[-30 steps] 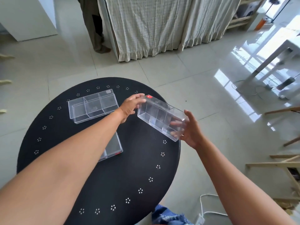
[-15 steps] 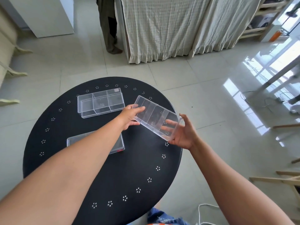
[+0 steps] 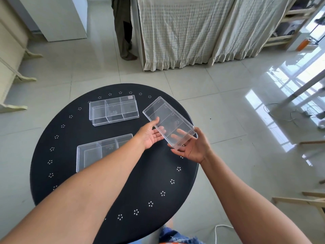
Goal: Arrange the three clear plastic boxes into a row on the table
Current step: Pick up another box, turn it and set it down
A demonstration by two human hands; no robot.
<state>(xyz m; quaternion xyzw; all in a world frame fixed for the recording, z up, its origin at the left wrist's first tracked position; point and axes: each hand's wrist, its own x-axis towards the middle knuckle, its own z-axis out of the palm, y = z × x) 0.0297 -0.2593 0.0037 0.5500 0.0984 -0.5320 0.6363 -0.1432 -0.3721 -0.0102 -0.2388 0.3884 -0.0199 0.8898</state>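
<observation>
Box (image 3: 168, 121) now flatter, palms-up hands — left hand (image 3: 150, 136), right hand (image 3: 192, 148)

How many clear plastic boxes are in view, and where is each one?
3. One box lies at the far side of the table, one nearer, partly hidden by the left forearm, and one is held by the left hand and right hand.

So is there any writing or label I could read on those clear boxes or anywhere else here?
None can be read.
Far box: a small pale sticker at its far right corner and a faint embossed mark on its base, both too small to read.
Near box: a faint mark on its base, blurred.
Held box, in the left hand and right hand: no text visible.
</observation>
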